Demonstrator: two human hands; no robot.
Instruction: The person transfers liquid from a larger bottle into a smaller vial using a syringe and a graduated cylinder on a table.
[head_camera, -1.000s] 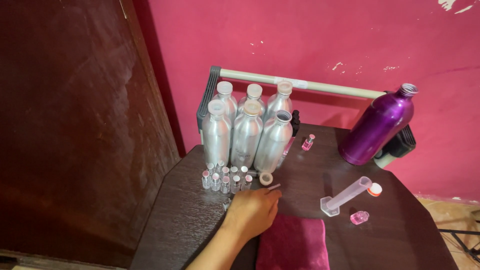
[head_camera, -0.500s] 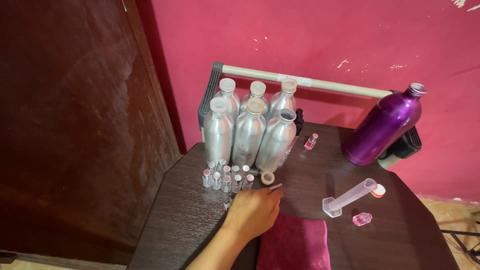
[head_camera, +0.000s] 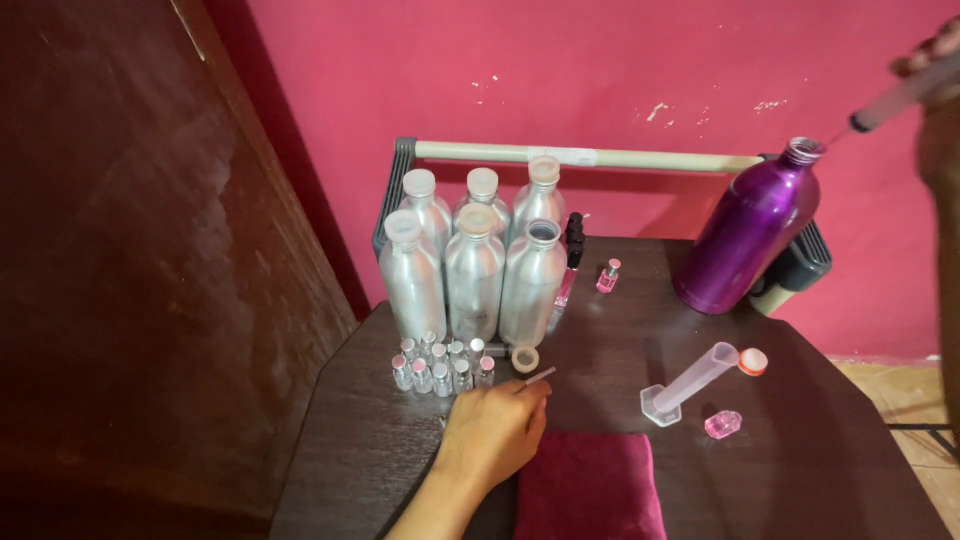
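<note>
Vials (head_camera: 440, 368) stand clustered just beyond the left hand (head_camera: 497, 432), whose fingers (head_camera: 530, 395) pinch a thin stick. A careless sweep risks toppling them. Farther right, the right hand (head_camera: 940, 60), grip unclear, aims a syringe (head_camera: 885, 105) over the open purple bottle (head_camera: 748, 232); misalignment risks spillage.

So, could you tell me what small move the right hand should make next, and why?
Probably lower the syringe tip into the purple bottle: the right hand holds it just above and beside the bottle's uncapped mouth, while the left hand rests on the table.

Left hand (head_camera: 495, 432) rests palm-down, fingers curled; right hand (head_camera: 935, 60) is raised high.
</note>
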